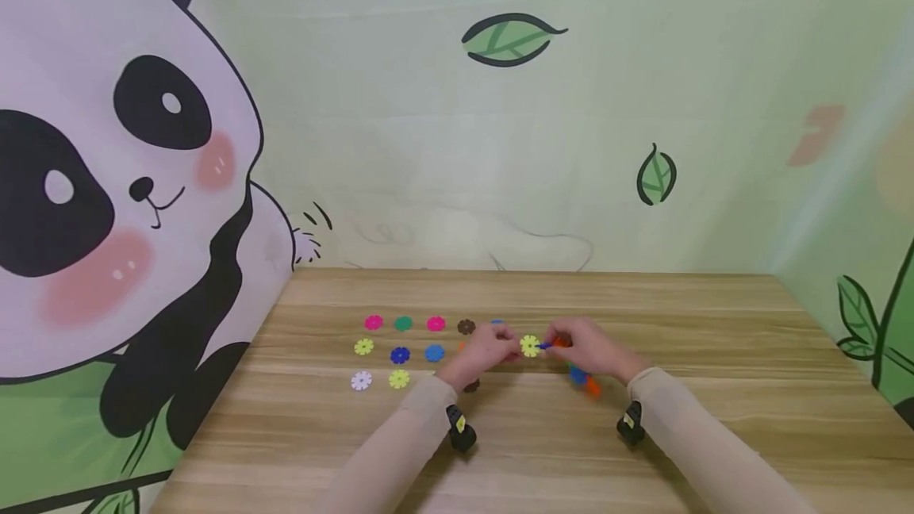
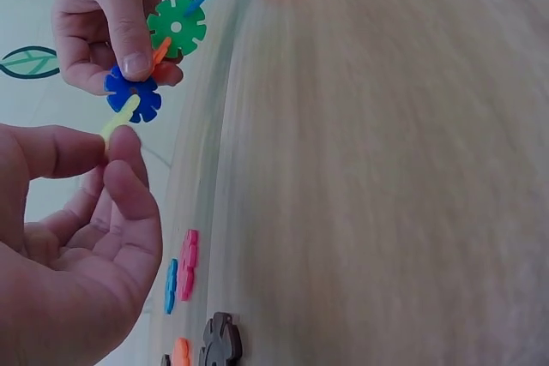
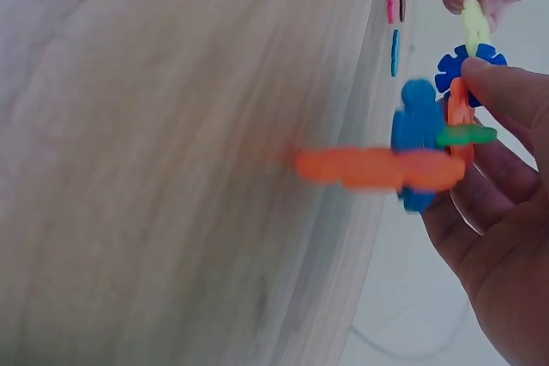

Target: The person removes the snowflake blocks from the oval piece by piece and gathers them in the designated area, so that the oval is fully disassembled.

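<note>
Over the middle of the wooden table [image 1: 714,355] my two hands meet. My left hand [image 1: 503,344] pinches a yellow snowflake disc [image 1: 530,346] by its edge. In the left wrist view that yellow disc [image 2: 118,120] sits slotted into a dark blue disc [image 2: 133,93]. My right hand [image 1: 567,344] grips a chain of joined discs; its thumb [image 3: 506,92] presses near the dark blue disc [image 3: 467,69]. The chain continues through a green disc [image 2: 177,27], a blue disc [image 3: 418,143] and an orange disc [image 3: 377,167] that hangs free.
Loose discs lie in rows left of my hands: pink [image 1: 374,323], green [image 1: 403,324], brown [image 1: 466,327], dark blue [image 1: 400,354], white [image 1: 361,380], yellow [image 1: 399,378]. A wall with a panda mural [image 1: 107,181] borders the table at the left and back.
</note>
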Demonstrator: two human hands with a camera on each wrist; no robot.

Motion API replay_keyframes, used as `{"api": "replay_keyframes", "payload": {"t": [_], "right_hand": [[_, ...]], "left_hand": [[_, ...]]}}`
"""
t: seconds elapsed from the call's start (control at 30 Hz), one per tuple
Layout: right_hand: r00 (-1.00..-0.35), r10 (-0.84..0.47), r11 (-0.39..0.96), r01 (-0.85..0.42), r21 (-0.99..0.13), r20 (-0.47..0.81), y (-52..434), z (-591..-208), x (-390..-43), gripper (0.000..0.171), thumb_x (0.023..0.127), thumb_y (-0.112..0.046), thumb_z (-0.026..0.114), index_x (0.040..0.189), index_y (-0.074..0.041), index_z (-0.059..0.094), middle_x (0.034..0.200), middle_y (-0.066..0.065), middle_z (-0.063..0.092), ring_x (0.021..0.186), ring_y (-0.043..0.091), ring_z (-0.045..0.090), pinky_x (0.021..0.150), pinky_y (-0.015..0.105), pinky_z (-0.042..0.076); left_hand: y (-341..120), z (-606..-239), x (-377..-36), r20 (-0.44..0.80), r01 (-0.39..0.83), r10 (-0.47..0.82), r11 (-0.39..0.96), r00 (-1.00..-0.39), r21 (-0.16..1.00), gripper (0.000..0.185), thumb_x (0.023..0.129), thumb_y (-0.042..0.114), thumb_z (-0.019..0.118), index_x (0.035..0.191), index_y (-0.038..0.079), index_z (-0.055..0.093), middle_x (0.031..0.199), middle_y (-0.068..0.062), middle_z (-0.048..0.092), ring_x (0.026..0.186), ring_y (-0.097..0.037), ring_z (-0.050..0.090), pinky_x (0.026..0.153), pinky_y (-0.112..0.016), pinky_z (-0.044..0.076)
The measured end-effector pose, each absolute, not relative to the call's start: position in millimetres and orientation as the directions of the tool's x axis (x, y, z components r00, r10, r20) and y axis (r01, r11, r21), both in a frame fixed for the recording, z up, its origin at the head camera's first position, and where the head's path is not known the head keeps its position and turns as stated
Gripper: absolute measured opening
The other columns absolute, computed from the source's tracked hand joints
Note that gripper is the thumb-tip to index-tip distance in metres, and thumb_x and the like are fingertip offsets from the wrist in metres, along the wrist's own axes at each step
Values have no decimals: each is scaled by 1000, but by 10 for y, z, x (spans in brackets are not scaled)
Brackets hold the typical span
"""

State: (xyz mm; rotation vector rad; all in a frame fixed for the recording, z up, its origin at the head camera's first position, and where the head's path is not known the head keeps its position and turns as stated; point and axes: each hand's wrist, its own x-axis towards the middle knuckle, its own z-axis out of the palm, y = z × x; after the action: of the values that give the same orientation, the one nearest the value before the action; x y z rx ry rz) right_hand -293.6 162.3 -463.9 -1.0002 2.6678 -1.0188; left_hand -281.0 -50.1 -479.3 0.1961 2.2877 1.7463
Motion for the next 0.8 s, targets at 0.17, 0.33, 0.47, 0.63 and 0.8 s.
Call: {"api": "replay_keyframes", "payload": {"t": [0.17,0.33,0.47,0.63,0.8], "right_hand": [[-761,-634,550,-568,-612,138,1613,-4629,-2942,4,87,-5,67,90,-8,66,90,3,66,76,12,55,71,29,48],[-744,-649,538,-597,-594,160,1583,-4624,-2940,4,87,-5,67,89,-9,67,90,3,67,78,11,57,73,30,49],[-748,-645,536,-590,-605,158,1577,-4624,-2929,5,87,-5,67,90,-9,66,91,5,67,80,12,57,73,32,49],[-765,-628,551,-567,-613,143,1576,-4631,-2934,6,87,-6,67,91,-10,66,93,2,67,80,12,58,73,33,49],[-754,-637,538,-583,-610,160,1566,-4633,-2952,5,87,-6,67,91,-10,67,92,0,67,80,12,57,73,32,49]], "left_hand": [[-515,-4771,-2795,-117,-25,290,303,-950,953,12,88,4,61,98,-2,65,84,-8,67,77,-18,64,66,-26,52],[-493,-4747,-2778,-112,-21,281,308,-953,951,18,88,9,65,102,-2,65,83,-7,67,77,-21,66,66,-28,53],[-476,-4746,-2767,-105,-17,271,309,-957,951,17,86,8,68,99,-2,65,79,-4,64,76,-22,66,65,-29,53],[-472,-4753,-2778,-110,-16,265,331,-958,944,17,86,10,68,100,0,65,78,-3,64,72,-20,63,62,-27,51],[-467,-4765,-2807,-116,-20,264,341,-958,940,24,87,15,68,105,1,64,80,-3,65,74,-19,63,65,-28,51]]}}
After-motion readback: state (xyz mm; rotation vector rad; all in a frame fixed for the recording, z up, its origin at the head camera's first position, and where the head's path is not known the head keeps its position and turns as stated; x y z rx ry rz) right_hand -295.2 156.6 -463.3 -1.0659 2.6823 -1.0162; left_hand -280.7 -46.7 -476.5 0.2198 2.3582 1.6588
